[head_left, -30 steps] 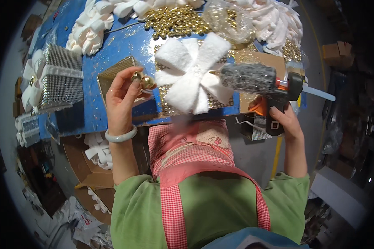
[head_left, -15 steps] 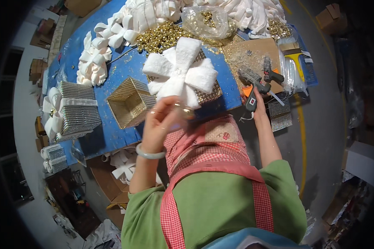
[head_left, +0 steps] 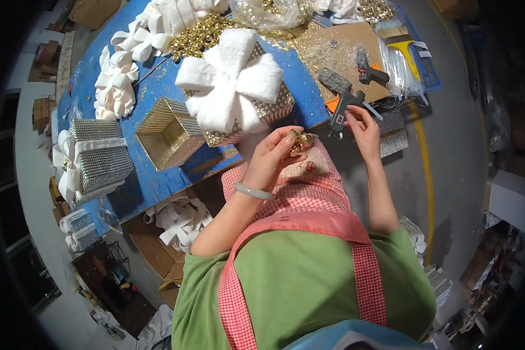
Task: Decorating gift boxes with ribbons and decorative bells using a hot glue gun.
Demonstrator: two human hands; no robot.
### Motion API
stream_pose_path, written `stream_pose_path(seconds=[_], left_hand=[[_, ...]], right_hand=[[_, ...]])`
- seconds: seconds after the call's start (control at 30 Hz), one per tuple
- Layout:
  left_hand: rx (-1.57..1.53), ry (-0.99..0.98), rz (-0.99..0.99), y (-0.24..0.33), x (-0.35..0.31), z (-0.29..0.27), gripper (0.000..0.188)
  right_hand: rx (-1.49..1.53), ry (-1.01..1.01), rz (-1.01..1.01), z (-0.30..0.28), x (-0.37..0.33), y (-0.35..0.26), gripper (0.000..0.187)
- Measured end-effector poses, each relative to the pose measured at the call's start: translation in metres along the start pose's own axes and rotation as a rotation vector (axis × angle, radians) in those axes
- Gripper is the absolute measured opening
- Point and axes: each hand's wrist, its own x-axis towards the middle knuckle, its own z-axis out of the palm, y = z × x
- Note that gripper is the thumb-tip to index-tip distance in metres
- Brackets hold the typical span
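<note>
My left hand [head_left: 272, 153], a pale bangle on its wrist, pinches a small cluster of gold jingle bells [head_left: 301, 142] over my apron. To the right, my right hand [head_left: 364, 133] has its fingers apart and loosely curved beside a black glue gun [head_left: 342, 114] with an orange part. The gun rests at the table edge, and no firm grip on it shows. A gold glittery box [head_left: 283, 105] topped with a large fluffy white bow [head_left: 232, 83] sits at the near table edge, ahead of my left hand. The bow's centre shows only white fabric.
An open gold box [head_left: 169, 137] lies left of the bow-topped box. Silver boxes with white ribbon [head_left: 102, 154] stand further left. Gold bells [head_left: 201, 39] and white bows [head_left: 116, 81] cover the far blue table [head_left: 300, 84]. A second glue gun [head_left: 370, 70] lies on cardboard [head_left: 347, 49].
My left hand has moved right and away from the bow, with the bells now clearly visible. My right hand has let go of the glue gun. The view has shifted slightly.
</note>
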Motion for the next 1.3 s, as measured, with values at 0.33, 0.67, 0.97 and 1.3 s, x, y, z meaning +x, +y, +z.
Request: stream_pose_path(seconds=[0.33,0.67,0.97,1.3], left_hand=[[-0.103,-0.049,-0.041,-0.011,0.006,-0.007,0.025],[0.034,-0.1,0.1,-0.021,0.007,-0.016,0.025],[-0.149,-0.134,-0.176,-0.015,0.011,-0.022,0.027],[-0.166,-0.191,-0.056,-0.022,0.008,-0.03,0.03]], right_hand=[[-0.16,-0.201,-0.22,0.057,-0.039,-0.093,0.022],[-0.135,-0.376,-0.097,0.052,-0.035,-0.094,0.019],[-0.043,-0.485,-0.023,0.056,-0.037,-0.091,0.021],[-0.125,-0.375,0.025,0.057,-0.036,-0.089,0.022]])
